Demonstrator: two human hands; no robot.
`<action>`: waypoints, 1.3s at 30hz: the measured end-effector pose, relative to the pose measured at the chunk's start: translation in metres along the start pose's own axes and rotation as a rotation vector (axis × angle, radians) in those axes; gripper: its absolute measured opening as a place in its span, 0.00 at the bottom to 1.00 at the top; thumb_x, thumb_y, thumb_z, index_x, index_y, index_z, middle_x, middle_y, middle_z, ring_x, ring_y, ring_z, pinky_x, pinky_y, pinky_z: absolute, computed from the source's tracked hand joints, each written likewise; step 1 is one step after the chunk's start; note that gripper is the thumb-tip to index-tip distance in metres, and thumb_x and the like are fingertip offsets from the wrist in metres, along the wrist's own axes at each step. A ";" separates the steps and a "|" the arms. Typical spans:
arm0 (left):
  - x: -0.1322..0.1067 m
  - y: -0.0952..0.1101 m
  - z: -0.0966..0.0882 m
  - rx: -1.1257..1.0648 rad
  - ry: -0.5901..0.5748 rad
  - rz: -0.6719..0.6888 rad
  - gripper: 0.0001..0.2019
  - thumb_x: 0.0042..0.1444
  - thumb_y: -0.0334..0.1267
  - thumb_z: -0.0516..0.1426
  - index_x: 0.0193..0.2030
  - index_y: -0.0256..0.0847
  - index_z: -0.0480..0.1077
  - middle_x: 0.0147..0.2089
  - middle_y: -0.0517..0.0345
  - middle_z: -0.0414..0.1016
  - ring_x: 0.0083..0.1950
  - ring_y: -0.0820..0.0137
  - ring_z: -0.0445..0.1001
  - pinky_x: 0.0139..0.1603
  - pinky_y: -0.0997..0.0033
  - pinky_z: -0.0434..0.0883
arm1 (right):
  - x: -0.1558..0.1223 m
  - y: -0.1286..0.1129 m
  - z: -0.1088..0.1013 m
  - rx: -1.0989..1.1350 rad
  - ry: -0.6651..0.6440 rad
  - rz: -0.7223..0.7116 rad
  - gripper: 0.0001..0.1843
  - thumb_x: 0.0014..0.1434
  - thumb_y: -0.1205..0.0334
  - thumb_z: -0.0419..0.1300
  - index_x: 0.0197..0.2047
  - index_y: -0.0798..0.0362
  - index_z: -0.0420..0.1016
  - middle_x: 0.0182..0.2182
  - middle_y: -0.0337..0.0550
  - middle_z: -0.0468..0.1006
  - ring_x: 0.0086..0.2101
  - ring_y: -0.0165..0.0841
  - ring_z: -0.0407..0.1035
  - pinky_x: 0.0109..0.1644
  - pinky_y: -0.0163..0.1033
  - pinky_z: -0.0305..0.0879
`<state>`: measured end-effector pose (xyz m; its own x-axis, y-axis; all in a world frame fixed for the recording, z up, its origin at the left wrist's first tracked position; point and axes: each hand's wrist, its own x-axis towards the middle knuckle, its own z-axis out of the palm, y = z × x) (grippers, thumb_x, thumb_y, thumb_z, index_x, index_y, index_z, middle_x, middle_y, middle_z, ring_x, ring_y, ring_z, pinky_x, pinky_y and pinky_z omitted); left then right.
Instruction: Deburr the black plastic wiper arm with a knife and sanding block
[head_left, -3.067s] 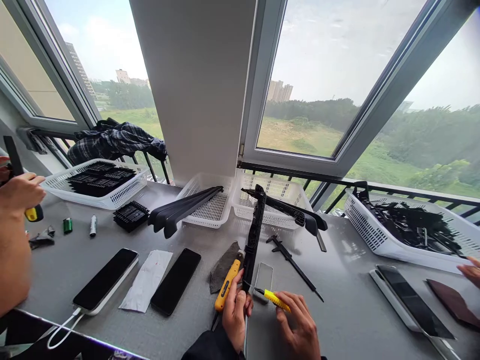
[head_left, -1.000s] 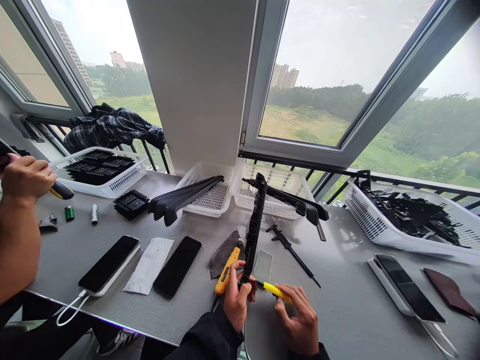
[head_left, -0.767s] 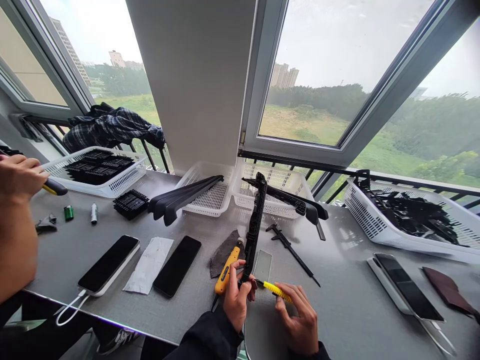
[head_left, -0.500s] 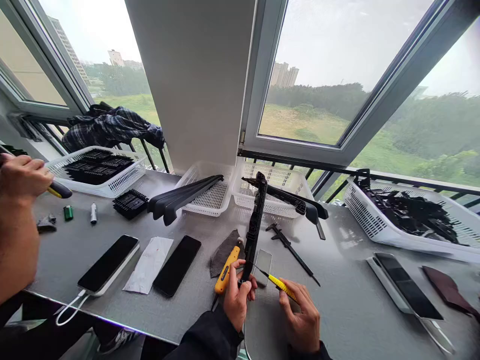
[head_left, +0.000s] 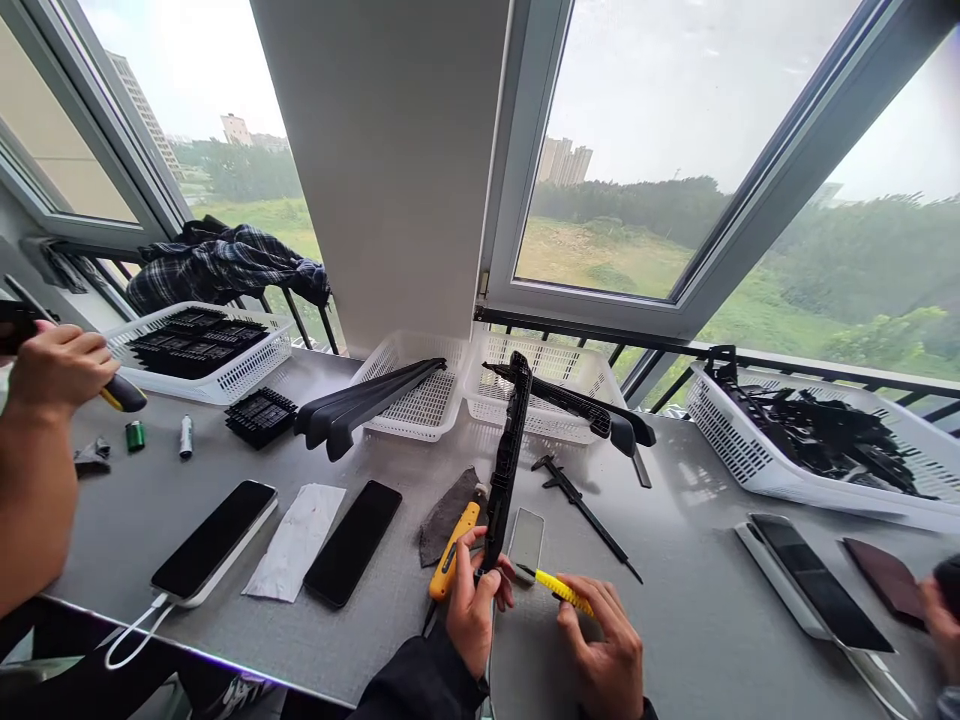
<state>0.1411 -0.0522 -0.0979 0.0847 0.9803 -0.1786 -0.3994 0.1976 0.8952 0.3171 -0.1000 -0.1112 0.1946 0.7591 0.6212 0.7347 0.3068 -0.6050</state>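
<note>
My left hand grips the lower end of a long black plastic strip and holds it upright on the grey table. My right hand pinches a small yellow-handled tool, its thin tip pointing at the base of the strip near my left fingers. A yellow and black screwdriver lies on the table just left of my left hand, beside a dark rag.
White baskets hold black strips and parts. Phones and a folded paper lie left of me, a caliper to the right. Another person's hand at the left holds a tool; another hand shows at the right edge.
My right hand drew the yellow tool away from the strip, then brought its tip back toward the base. The strip stays upright. The person at the left keeps shifting their tool.
</note>
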 end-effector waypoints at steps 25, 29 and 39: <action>-0.001 0.002 -0.004 0.103 -0.093 0.008 0.32 0.64 0.45 0.58 0.74 0.46 0.67 0.54 0.43 0.85 0.44 0.51 0.87 0.46 0.52 0.80 | 0.000 0.000 0.000 -0.015 0.000 0.057 0.10 0.69 0.63 0.61 0.47 0.47 0.85 0.41 0.42 0.87 0.41 0.39 0.81 0.46 0.41 0.77; 0.002 -0.004 -0.004 0.067 -0.086 0.011 0.29 0.66 0.52 0.59 0.71 0.42 0.68 0.50 0.44 0.86 0.40 0.55 0.86 0.44 0.55 0.80 | -0.001 0.000 0.000 0.007 -0.024 0.057 0.09 0.68 0.63 0.61 0.45 0.47 0.85 0.39 0.41 0.87 0.39 0.39 0.81 0.45 0.41 0.77; 0.007 -0.005 -0.003 0.111 -0.116 -0.033 0.35 0.66 0.63 0.60 0.68 0.37 0.71 0.37 0.47 0.85 0.31 0.59 0.82 0.35 0.60 0.76 | 0.022 0.029 0.004 -0.014 0.028 0.104 0.11 0.69 0.59 0.61 0.46 0.49 0.86 0.42 0.46 0.88 0.42 0.42 0.81 0.47 0.46 0.77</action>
<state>0.1405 -0.0459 -0.1048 0.2035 0.9650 -0.1656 -0.2923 0.2213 0.9304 0.3399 -0.0724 -0.1171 0.2885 0.7697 0.5695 0.7183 0.2193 -0.6602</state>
